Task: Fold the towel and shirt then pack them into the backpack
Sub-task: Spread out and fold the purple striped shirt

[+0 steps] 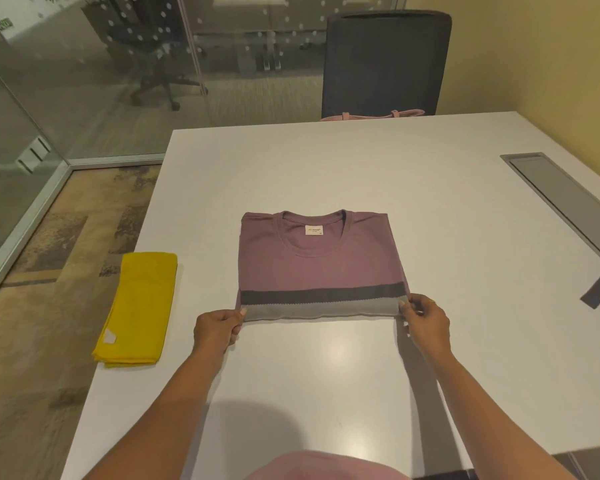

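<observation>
The yellow towel [139, 306] lies folded in a neat stack at the left edge of the white table [326, 375], so that part looks done. The purple shirt [319, 268] lies flat in the middle of the table, neck hole up, with its sides tucked under so it makes a tidy block. The left hand [217, 329] pinches the shirt's near left corner and the right hand [426, 323] pinches the near right corner (each holds cloth between thumb and fingers). I think one more fold is left, near edge up to the neck. Nothing is packed yet. A pink thing [371, 115] peeks over the far table edge by the chair [385, 64]. It may be the backpack, but I cannot tell.
</observation>
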`<action>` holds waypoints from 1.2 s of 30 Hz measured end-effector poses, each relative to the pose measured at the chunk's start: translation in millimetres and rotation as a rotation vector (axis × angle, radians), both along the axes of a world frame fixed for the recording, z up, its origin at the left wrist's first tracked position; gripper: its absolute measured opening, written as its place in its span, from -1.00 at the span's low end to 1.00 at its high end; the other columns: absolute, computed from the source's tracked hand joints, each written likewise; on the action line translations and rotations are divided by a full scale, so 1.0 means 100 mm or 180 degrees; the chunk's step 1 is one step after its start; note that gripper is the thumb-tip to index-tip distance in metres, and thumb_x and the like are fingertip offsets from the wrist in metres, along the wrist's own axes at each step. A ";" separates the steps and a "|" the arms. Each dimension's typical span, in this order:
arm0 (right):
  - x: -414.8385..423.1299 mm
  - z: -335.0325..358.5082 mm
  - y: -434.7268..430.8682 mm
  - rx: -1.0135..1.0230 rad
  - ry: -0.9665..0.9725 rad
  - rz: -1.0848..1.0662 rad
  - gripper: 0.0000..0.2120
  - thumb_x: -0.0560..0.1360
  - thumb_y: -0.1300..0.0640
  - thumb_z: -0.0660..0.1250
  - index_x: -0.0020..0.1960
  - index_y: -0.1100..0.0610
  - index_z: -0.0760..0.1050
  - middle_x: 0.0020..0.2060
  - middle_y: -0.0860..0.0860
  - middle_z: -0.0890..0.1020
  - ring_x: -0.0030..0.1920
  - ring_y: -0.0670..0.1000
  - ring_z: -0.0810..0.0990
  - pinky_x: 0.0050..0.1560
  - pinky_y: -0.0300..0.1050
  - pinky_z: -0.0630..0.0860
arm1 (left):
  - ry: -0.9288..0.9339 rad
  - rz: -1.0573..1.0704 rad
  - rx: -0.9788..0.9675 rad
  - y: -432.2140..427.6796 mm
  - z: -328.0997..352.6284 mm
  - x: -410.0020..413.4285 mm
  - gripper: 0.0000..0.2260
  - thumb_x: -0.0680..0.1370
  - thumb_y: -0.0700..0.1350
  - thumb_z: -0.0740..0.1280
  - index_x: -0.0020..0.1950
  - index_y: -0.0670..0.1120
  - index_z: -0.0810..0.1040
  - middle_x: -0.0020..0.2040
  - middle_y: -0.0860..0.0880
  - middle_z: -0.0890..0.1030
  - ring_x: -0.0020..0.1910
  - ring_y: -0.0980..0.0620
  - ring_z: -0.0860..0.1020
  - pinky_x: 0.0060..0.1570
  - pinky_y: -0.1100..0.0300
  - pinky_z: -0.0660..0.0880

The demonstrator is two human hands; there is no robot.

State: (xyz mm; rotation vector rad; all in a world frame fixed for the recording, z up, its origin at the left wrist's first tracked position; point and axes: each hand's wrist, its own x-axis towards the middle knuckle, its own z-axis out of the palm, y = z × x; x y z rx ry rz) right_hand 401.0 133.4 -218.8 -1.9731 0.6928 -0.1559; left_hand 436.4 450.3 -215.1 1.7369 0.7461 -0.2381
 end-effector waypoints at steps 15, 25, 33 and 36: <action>-0.04 0.00 -0.04 -0.0012 -0.0017 -0.0177 -0.74 0.53 0.22 0.29 0.20 0.28 0.48 -0.06 0.15 0.58 -0.12 0.07 0.52 -0.36 -0.51 0.38 | -0.1082 -0.0359 0.0871 -0.04 -0.05 -0.13 -0.99 0.54 -0.28 0.30 -0.06 -0.23 0.50 -0.06 -0.12 0.52 -0.07 -0.08 0.47 -0.03 0.16 0.41; -0.02 0.01 -0.03 0.0138 -0.0156 -0.0360 -0.86 0.51 0.21 0.33 0.03 0.25 0.55 -0.12 0.12 0.61 -0.15 0.08 0.53 -0.31 -0.47 0.41 | -0.0991 -0.0146 0.0590 -0.10 -0.04 -0.14 -0.96 0.57 -0.25 0.25 -0.08 -0.20 0.45 -0.09 -0.12 0.51 -0.09 -0.06 0.45 -0.04 0.16 0.38; 0.00 0.01 0.01 -0.0018 0.0043 -0.0085 -0.81 0.60 0.19 0.15 0.10 0.28 0.44 -0.11 0.11 0.51 -0.12 0.08 0.44 -0.33 -0.34 0.28 | -0.0526 -0.0188 0.0554 -0.09 -0.09 -0.02 -0.95 0.59 -0.20 0.22 -0.03 -0.17 0.37 -0.03 -0.21 0.50 -0.09 -0.19 0.47 -0.08 0.06 0.43; 0.00 0.01 0.04 -0.0084 0.0090 -0.0161 -0.87 0.58 0.22 0.17 0.06 0.26 0.42 -0.10 0.16 0.52 -0.15 0.10 0.45 -0.34 -0.30 0.31 | -0.0495 -0.0094 0.0776 -0.09 -0.05 0.00 -0.93 0.54 -0.26 0.31 -0.02 -0.21 0.45 0.02 -0.24 0.55 0.01 -0.23 0.52 -0.02 0.08 0.47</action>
